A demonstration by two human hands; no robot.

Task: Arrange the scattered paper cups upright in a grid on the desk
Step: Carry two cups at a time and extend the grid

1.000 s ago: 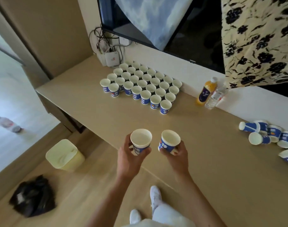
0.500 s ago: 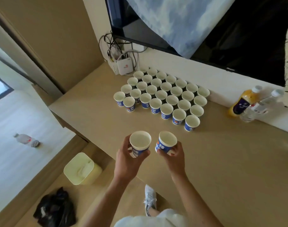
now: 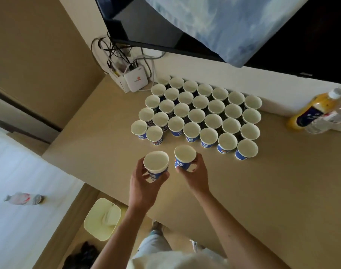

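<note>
Tan desk (image 3: 262, 191), upright cup grid (image 3: 196, 115) at 12 o'clock, now nearer my hands than before, my left hand (image 3: 142, 183) wrapped round left cup (image 3: 156, 162) at 7 o'clock of grid, my right hand (image 3: 196, 175) gripping right cup (image 3: 185, 155), both cups upright, just apart, as earlier

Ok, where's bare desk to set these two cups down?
Bare desk runs along the grid's near edge, right of the two front-left cups, and broadly from the grid to the bottles. Crowded: inside the grid, and the back-left corner with the router and cables.
</note>
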